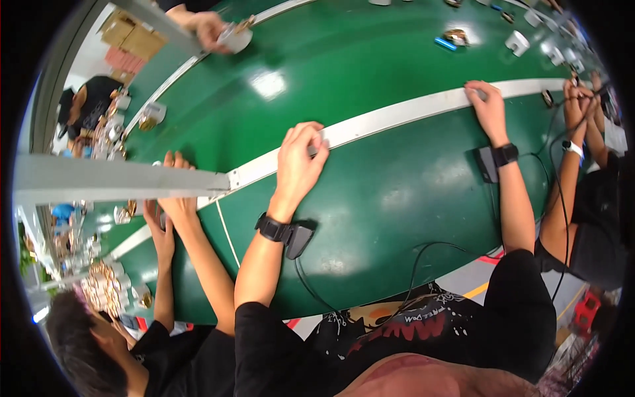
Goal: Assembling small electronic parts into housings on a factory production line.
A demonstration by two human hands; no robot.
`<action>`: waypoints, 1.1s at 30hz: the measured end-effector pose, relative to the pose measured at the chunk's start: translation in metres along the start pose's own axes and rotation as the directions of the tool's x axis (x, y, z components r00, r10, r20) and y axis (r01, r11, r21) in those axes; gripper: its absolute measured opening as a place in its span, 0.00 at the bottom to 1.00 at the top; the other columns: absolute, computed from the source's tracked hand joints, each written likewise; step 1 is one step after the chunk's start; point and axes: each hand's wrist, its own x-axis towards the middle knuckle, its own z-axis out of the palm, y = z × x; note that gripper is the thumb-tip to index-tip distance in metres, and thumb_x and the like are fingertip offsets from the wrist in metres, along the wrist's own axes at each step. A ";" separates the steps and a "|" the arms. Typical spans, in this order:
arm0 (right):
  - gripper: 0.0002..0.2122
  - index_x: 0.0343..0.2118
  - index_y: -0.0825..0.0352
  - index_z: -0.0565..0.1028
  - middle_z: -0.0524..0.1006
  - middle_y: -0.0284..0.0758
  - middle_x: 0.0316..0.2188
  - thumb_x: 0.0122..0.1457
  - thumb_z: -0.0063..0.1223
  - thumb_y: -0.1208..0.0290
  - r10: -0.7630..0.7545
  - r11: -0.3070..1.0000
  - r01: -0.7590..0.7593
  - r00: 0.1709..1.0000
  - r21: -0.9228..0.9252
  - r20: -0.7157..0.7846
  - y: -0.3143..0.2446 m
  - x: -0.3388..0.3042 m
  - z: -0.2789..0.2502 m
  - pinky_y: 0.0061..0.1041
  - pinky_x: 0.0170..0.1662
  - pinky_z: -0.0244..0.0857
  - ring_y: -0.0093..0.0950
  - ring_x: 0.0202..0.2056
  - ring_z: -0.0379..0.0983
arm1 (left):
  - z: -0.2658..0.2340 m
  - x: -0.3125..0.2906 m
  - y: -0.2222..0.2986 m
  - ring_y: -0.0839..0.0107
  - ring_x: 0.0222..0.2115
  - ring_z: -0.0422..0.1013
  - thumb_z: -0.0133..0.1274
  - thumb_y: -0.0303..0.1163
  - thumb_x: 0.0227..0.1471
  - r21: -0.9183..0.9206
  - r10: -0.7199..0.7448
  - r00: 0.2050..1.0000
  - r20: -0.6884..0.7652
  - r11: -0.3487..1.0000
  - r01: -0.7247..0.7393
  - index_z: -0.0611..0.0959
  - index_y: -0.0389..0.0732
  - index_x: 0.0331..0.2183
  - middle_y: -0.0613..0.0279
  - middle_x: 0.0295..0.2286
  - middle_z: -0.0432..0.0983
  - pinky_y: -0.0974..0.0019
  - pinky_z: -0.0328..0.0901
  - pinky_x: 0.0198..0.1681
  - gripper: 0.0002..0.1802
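Head view puts the person's left hand at the white rail, which crosses between the near bench and the brighter green surface beyond. That hand appears to rest on the rail, its fingers bent toward the thumb, leaving a narrow gap; the grey inside it seems to be rail, and no held object shows. The right hand lies farther along, also against the rail, fingers loosely curled with a small gap and nothing visible in them. What lies under either palm cannot be told. The raised edge probably gives both hands a support, so the arms can lean forward without gripping.

Each wrist wears a black strap, left and right, with a dark box on its inner side, perhaps to leave the fingers free. Thin cables hang slack over the bench, likely giving the arms room to move.

Beyond the rail, well apart from both hands, sit a blue piece, a brownish part beside it and a white cup. At upper left, a co-worker's hand holds a white part.
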 end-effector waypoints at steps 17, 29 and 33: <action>0.20 0.37 0.62 0.77 0.81 0.38 0.35 0.53 0.56 0.48 0.454 0.843 -0.455 0.888 -0.286 -0.075 -0.038 0.089 0.056 0.39 0.43 0.69 0.42 0.39 0.77 | -0.001 -0.006 0.001 0.58 0.37 0.70 0.56 0.22 0.46 0.040 -0.070 0.997 -0.036 0.997 0.071 0.67 0.37 0.22 0.55 0.38 0.76 0.62 0.66 0.41 0.13; 0.20 0.38 0.64 0.77 0.80 0.40 0.37 0.55 0.55 0.50 0.599 0.792 -0.606 0.795 -0.080 -0.091 -0.040 0.112 0.076 0.36 0.42 0.69 0.39 0.39 0.77 | -0.009 -0.006 0.007 0.58 0.38 0.70 0.56 0.22 0.47 0.020 -0.059 0.997 -0.050 0.998 0.060 0.67 0.37 0.23 0.55 0.37 0.76 0.61 0.66 0.41 0.13; 0.12 0.38 0.66 0.74 0.79 0.37 0.36 0.59 0.51 0.62 0.741 0.416 -0.649 0.648 0.636 0.176 -0.005 0.125 0.065 0.33 0.41 0.70 0.36 0.39 0.76 | -0.001 -0.005 0.005 0.57 0.38 0.71 0.56 0.22 0.47 -0.012 -0.032 0.999 -0.025 0.999 0.031 0.67 0.37 0.22 0.55 0.38 0.76 0.61 0.66 0.43 0.13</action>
